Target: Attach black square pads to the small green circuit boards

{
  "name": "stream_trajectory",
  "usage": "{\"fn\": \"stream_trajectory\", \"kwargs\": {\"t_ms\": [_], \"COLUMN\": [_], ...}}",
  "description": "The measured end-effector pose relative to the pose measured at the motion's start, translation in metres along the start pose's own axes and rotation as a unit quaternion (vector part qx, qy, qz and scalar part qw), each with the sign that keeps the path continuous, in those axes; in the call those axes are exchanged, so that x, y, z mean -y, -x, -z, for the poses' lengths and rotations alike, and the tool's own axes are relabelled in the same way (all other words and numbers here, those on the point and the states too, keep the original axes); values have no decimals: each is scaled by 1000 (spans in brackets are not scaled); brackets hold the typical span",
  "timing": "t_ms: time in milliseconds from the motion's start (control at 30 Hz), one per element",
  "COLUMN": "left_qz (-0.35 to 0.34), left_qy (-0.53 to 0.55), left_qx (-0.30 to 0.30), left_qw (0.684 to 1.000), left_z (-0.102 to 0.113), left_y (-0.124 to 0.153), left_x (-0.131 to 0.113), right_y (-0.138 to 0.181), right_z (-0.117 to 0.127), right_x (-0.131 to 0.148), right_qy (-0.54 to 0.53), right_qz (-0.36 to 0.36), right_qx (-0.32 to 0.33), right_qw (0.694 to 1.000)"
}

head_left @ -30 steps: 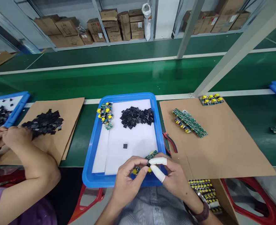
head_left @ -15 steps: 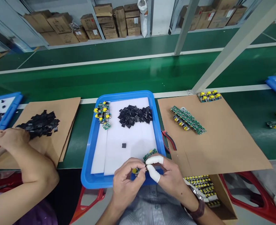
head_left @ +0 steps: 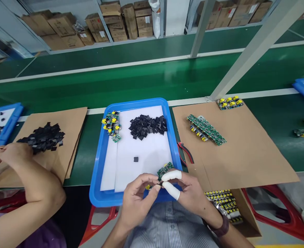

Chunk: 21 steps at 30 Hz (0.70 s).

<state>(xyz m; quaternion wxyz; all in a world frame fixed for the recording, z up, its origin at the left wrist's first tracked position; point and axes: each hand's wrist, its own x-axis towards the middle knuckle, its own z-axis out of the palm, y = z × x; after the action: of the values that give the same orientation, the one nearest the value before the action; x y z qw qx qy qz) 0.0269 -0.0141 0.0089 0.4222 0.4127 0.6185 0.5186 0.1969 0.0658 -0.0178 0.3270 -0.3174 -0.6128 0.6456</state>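
My left hand [head_left: 141, 201] and my right hand [head_left: 189, 193] meet over the near edge of the blue tray [head_left: 95, 179]. Their fingertips are pinched together on a small black piece [head_left: 160, 184], mostly covered by the fingers. White finger covers sit on the right thumb and index finger. Just behind the fingers shows a green circuit board [head_left: 164, 168] with yellow parts, partly hidden by both hands. One dark square pad [head_left: 135, 159] lies alone on the white sheet [head_left: 126, 175]. Farther back is a heap of black pads [head_left: 147, 126], with yellow-topped circuit boards [head_left: 112, 124] at its left.
Red-handled pliers [head_left: 186, 152] lie right of the tray. Cardboard [head_left: 250, 155] there carries stacked green boards [head_left: 206, 129] and another yellow-topped board [head_left: 229, 102]. A box of boards [head_left: 250, 215] stands below. At left, a co-worker's arm [head_left: 39, 182] rests by a black heap [head_left: 44, 137].
The fingertips have shifted slightly around the black piece, and the left thumb has turned a little. The whole view has moved slightly; the laid-out things have stayed put.
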Motion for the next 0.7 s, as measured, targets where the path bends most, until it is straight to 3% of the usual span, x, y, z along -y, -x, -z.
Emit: {"fn": "stream_trajectory", "kwargs": {"t_ms": [200, 367, 567, 700], "left_qz": [-13, -30, 23, 75], "left_qy": [44, 84, 102, 156], "left_qx": [47, 36, -7, 28], "left_qw": [998, 995, 995, 985], "left_z": [4, -2, -2, 5], "left_y": [5, 6, 2, -4], "left_x": [1, 3, 13, 12], "right_y": [3, 9, 5, 1], "right_z": [0, -2, -8, -10], "right_x": [5, 8, 5, 2], "right_qy": [-7, 51, 106, 47], "right_qz": [6, 46, 76, 44], "right_qx": [19, 16, -18, -2], "right_qw": [1000, 997, 991, 998]}}
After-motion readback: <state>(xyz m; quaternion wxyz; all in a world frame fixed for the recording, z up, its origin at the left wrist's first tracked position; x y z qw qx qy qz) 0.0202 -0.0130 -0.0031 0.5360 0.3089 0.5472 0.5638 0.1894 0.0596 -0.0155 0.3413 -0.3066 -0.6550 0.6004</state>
